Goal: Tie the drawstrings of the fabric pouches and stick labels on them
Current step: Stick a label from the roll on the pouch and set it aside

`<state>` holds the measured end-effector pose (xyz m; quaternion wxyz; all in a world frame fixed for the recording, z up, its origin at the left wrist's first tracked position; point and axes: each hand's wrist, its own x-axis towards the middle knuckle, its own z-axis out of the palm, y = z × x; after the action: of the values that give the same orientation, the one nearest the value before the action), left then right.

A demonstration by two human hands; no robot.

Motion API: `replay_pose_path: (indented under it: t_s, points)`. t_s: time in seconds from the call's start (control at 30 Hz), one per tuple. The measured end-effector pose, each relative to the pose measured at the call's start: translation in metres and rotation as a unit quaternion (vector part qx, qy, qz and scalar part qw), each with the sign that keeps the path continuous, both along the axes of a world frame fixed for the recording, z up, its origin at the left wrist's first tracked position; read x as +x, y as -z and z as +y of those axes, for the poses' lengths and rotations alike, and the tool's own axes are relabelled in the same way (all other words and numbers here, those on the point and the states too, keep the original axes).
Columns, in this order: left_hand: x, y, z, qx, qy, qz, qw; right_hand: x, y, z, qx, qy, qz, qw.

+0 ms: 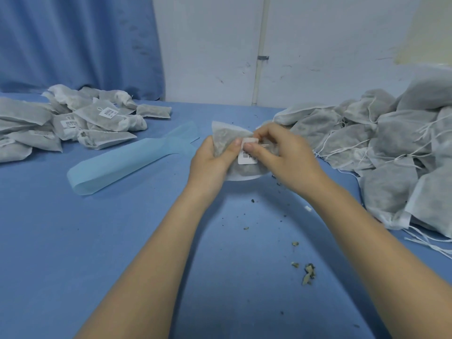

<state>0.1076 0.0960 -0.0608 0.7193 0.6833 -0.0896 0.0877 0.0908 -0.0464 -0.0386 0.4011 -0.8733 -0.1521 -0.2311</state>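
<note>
White filled pouch (221, 137), barcode label (247, 157) stuck on front, held above table.

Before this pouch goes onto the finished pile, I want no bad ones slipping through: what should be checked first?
1. Pouch held: ok, left hand grips it.
2. Label on pouch: ok, right hand fingers pinch its top edge.
3. Label pressed flat: not ok, top edge lifted.
4. Drawstring tied: cannot tell, hands hide it.
5. Finished pile reachable: ok, to the left.
6. Table clean: not ok, crumbs scattered.
</note>
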Motion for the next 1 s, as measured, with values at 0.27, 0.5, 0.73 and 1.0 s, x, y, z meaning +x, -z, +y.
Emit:
replay_pose_path:
  t_s: [0.27, 0.5, 0.73, 1.0]
  points:
    - [-0.003, 0.001, 0.001, 0.019, 0.074, 0.005, 0.997, 0.001, 0.001, -0.001, 0.233, -0.043, 0.058, 0.970]
    - [-0.005, 0.001, -0.005, -0.006, 0.072, 0.004, 0.997, 0.004, 0.008, 0.005, 0.279, 0.017, 0.006, 0.960]
    - [-0.004, -0.002, -0.011, -0.090, -0.009, 0.071, 0.993, -0.002, 0.016, 0.002, 0.255, -0.039, 0.073, 0.963]
    - [0.001, -0.006, -0.004, -0.179, -0.158, 0.107, 0.965, -0.008, 0.016, 0.019, 0.319, -0.050, 0.135, 0.937]
